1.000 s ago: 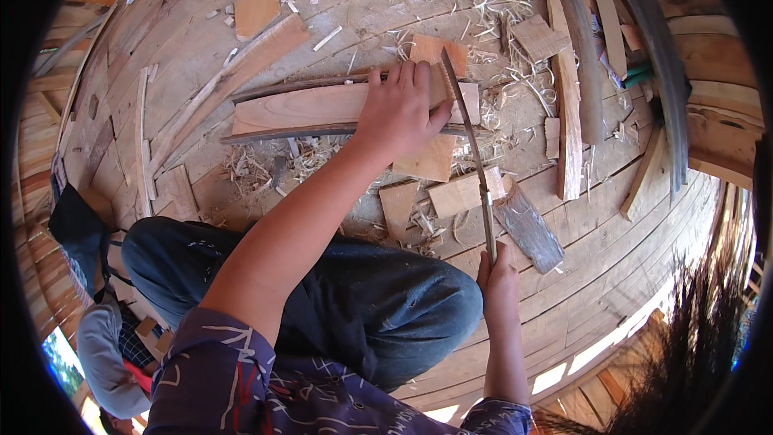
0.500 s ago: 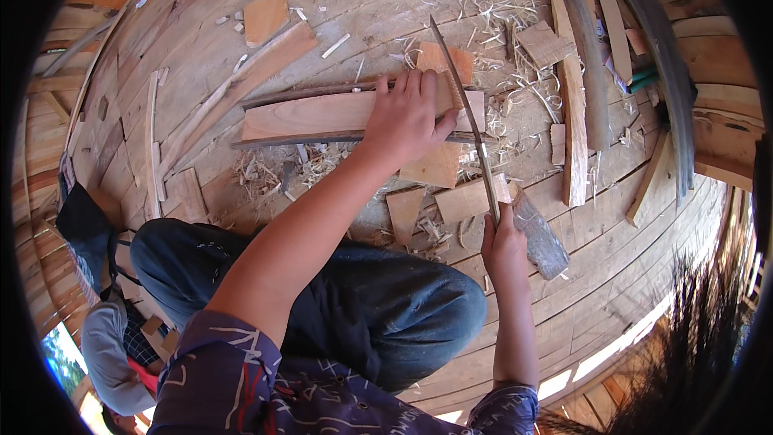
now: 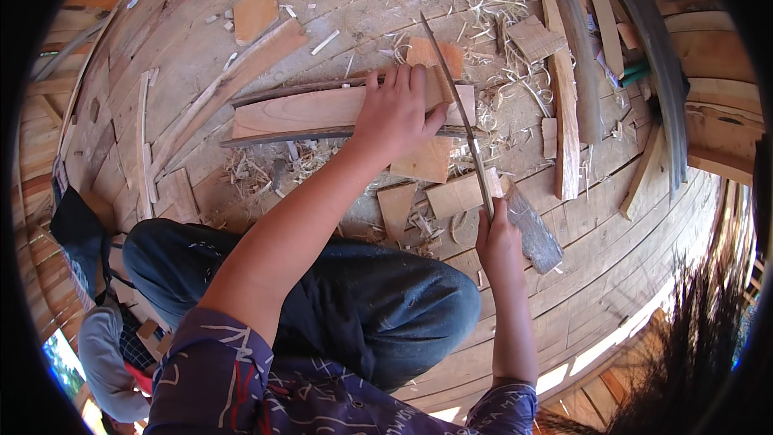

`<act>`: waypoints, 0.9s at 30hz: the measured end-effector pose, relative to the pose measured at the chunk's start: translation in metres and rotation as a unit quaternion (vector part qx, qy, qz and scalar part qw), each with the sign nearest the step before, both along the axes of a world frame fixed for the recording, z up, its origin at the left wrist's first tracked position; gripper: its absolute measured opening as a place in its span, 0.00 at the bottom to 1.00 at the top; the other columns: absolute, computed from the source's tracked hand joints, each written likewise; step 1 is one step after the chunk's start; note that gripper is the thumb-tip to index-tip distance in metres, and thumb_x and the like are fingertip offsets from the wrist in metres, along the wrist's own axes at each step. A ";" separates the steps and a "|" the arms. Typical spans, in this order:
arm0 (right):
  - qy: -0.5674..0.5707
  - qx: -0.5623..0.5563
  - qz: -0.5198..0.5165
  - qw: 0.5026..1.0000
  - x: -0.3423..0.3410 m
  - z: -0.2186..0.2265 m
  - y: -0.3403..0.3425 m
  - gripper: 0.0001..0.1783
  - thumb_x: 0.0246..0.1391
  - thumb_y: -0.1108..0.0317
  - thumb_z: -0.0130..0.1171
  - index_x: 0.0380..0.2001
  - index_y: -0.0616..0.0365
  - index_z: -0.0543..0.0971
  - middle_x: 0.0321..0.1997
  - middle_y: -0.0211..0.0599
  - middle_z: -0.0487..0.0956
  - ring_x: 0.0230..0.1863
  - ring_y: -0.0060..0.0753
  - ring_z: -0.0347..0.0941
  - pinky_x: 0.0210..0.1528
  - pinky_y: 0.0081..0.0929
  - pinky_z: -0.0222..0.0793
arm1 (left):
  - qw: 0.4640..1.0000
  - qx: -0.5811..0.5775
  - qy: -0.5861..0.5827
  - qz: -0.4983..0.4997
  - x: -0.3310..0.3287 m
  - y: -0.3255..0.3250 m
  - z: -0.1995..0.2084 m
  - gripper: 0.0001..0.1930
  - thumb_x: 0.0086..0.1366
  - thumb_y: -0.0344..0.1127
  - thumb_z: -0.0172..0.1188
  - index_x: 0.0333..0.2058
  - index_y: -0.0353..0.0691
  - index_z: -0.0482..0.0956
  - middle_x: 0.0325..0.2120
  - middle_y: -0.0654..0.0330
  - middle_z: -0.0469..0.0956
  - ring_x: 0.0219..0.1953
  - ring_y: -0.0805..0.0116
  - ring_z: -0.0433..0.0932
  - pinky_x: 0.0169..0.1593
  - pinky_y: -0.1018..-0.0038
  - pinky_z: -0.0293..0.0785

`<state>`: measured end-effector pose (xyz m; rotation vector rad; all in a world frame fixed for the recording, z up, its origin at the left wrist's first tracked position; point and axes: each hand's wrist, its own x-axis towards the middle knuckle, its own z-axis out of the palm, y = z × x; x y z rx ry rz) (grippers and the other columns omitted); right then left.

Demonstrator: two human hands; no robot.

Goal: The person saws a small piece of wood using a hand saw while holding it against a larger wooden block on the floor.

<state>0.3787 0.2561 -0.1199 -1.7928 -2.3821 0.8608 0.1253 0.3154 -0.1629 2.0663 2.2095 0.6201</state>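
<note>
My right hand is closed round the near end of a long, narrow blade, seen almost edge-on. Whether it is a saw or a machete I cannot tell. Its tip points away from me, slightly left. With fingers over the far side and thumb on the near side, my left hand presses a pale wood block, mostly hidden under the palm. The blade crosses close by the block's right end. Beneath lies a long reddish plank between two dark-edged strips, resting over flat wood pieces.
Wood shavings and offcuts litter the board floor. Long slabs lie at the right; a bark-sided chunk sits by my right hand. Another person is at the lower left.
The whole view has shifted slightly, so everything appears a little further left. Both hands keep their holds, and the blade stays beside the block's end.
</note>
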 end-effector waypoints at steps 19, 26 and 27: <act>0.014 -0.026 -0.042 0.999 0.001 0.010 -0.019 0.11 0.63 0.70 0.50 0.46 0.62 0.68 0.21 0.59 0.76 0.25 0.65 0.74 0.22 0.51 0.66 | 1.000 -0.031 0.002 -0.003 0.001 -0.003 -0.001 0.32 0.61 0.56 0.55 0.51 0.31 0.67 0.42 0.48 0.73 0.49 0.53 0.71 0.56 0.50 0.58; 0.008 0.004 -0.035 0.999 -0.016 0.014 -0.016 0.12 0.63 0.70 0.50 0.47 0.62 0.68 0.19 0.58 0.75 0.23 0.63 0.75 0.21 0.51 0.66 | 1.000 -0.025 0.002 -0.011 0.002 -0.006 -0.001 0.31 0.63 0.56 0.54 0.50 0.30 0.67 0.42 0.48 0.73 0.48 0.54 0.71 0.55 0.50 0.59; 0.011 0.017 -0.029 0.999 -0.017 0.014 -0.017 0.12 0.63 0.70 0.50 0.47 0.62 0.68 0.18 0.57 0.75 0.22 0.61 0.75 0.20 0.50 0.67 | 1.000 -0.024 0.004 -0.012 0.001 -0.007 -0.001 0.31 0.63 0.55 0.54 0.50 0.30 0.67 0.42 0.48 0.73 0.48 0.54 0.71 0.55 0.50 0.59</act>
